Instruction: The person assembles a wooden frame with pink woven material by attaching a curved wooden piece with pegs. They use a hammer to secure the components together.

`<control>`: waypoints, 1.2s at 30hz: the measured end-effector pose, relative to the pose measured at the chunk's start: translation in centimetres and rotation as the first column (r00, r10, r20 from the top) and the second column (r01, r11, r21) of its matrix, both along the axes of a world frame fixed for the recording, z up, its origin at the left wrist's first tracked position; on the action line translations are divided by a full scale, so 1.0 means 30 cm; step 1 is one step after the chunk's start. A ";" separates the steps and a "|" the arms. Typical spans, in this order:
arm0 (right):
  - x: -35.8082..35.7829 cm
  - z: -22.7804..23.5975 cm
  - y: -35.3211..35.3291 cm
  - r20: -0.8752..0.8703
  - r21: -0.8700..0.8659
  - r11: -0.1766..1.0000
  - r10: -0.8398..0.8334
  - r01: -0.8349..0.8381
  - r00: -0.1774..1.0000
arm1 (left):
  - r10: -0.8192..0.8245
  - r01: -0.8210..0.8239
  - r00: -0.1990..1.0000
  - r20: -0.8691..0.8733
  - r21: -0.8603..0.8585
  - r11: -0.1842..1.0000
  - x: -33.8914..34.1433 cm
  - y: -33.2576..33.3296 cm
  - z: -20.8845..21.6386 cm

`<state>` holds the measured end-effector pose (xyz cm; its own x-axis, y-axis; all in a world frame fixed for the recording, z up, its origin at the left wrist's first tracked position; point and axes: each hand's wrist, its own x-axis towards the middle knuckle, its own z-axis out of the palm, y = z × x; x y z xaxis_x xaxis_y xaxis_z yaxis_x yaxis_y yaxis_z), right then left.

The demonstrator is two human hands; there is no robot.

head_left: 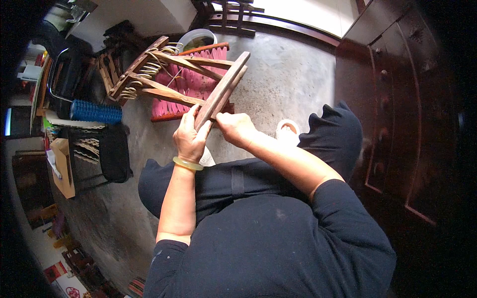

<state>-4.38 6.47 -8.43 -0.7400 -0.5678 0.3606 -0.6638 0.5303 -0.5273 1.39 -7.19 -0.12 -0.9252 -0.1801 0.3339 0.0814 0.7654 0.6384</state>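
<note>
A wooden folding stool frame (221, 92) slants in front of me, its near double rail pointing up and right. Pale cord (145, 69) is looped in coils along its far rail, and crossed legs join the two ends. My left hand (190, 139), with a pale bangle at the wrist, is closed around the near rail's lower end. Close beside it, my right hand (237, 129) is curled into a fist against the same rail's edge; its fingers hide whatever they hold. Beyond the frame stands a stool with a pink woven seat (194, 82).
A translucent tub (198, 38) stands behind the pink stool. On the left are a blue ribbed roll (96, 111), a black chair (113, 154) and a cardboard box (62, 166). A dark wooden cabinet (392, 114) rises on the right. My knees and a light shoe (287, 130) are below the frame.
</note>
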 end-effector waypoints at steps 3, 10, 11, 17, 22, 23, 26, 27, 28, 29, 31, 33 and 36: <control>-0.007 -0.059 -0.026 -0.111 0.002 0.999 0.047 -0.047 0.993 | 0.012 -0.012 0.999 0.040 0.006 1.000 0.010 0.002 -0.024; -0.091 -0.087 -0.033 0.000 0.260 0.964 -0.056 0.054 0.998 | 0.017 -0.019 0.990 0.139 0.016 1.000 0.022 -0.035 -0.055; -0.131 -0.098 -0.019 0.002 0.287 0.955 -0.082 0.078 0.997 | 0.013 -0.014 0.988 0.154 0.008 1.000 0.025 -0.040 -0.055; -0.394 -0.113 0.078 0.070 0.436 0.854 -0.347 0.285 0.935 | 0.010 -0.007 0.994 0.108 -0.028 1.000 0.007 -0.042 -0.097; -0.355 -0.016 0.103 0.166 0.349 0.867 -0.431 0.356 0.887 | 0.144 -0.111 0.912 0.383 -0.105 0.988 0.005 -0.069 -0.094; -0.342 -0.006 0.102 0.184 0.337 0.872 -0.430 0.354 0.884 | 0.157 -0.121 0.899 0.408 -0.113 0.986 0.001 -0.071 -0.093; -0.293 0.026 0.114 0.182 0.274 0.891 -0.418 0.363 0.890 | 0.175 -0.133 0.867 0.466 -0.121 0.984 -0.022 -0.069 -0.089; -0.267 0.051 0.106 0.179 0.251 0.910 -0.380 0.331 0.908 | 0.181 -0.133 0.859 0.478 -0.133 0.982 -0.022 -0.071 -0.083; -0.244 0.077 0.098 0.173 0.229 0.925 -0.344 0.302 0.923 | 0.184 -0.130 0.853 0.489 -0.143 0.981 -0.028 -0.073 -0.080; -0.221 0.097 0.089 0.166 0.207 0.940 -0.308 0.272 0.937 | 0.186 -0.126 0.846 0.499 -0.153 0.980 -0.032 -0.073 -0.077; -0.184 0.124 0.065 0.108 0.183 0.961 -0.228 0.206 0.968 | 0.183 -0.121 0.853 0.489 -0.155 0.980 -0.037 -0.073 -0.075; -0.128 0.162 0.033 0.071 0.219 0.966 -0.158 0.139 0.985 | 0.186 -0.125 0.858 0.479 -0.157 0.980 -0.031 -0.079 -0.087; -0.065 0.166 0.005 0.021 0.204 0.978 0.040 -0.044 0.999 | 0.190 -0.135 0.850 0.491 -0.145 0.980 -0.035 -0.074 -0.097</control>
